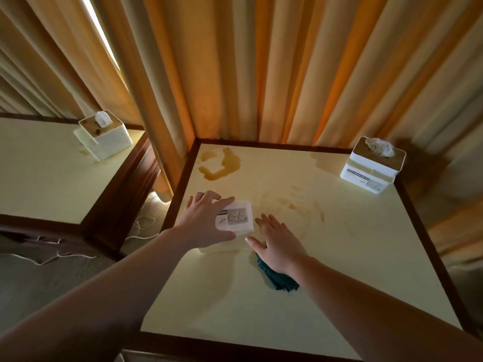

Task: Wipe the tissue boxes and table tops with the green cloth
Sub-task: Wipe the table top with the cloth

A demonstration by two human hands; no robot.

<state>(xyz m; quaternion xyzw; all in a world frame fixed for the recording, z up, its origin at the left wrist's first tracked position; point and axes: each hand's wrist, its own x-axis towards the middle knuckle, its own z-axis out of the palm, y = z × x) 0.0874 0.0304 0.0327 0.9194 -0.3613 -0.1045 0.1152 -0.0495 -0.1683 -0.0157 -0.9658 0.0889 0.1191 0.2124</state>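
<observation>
A cream table top (326, 257) with a dark wood rim fills the middle of the head view. My left hand (206, 219) lies spread over a white tissue box (236, 218) near the table's left side, fingers and thumb around its top. My right hand (277, 244) presses flat on the dark green cloth (279, 279), which sticks out under my wrist just right of that box. A second tissue box (371, 165) stands at the far right corner. A third tissue box (104, 135) sits on the left table (44, 173). Brown spill marks (222, 165) stain the far left corner.
Orange-yellow curtains (261, 74) hang close behind both tables. A narrow gap with a white cord (141, 226) on the carpet separates the two tables. Faint smeared streaks (300, 205) cross the table's middle.
</observation>
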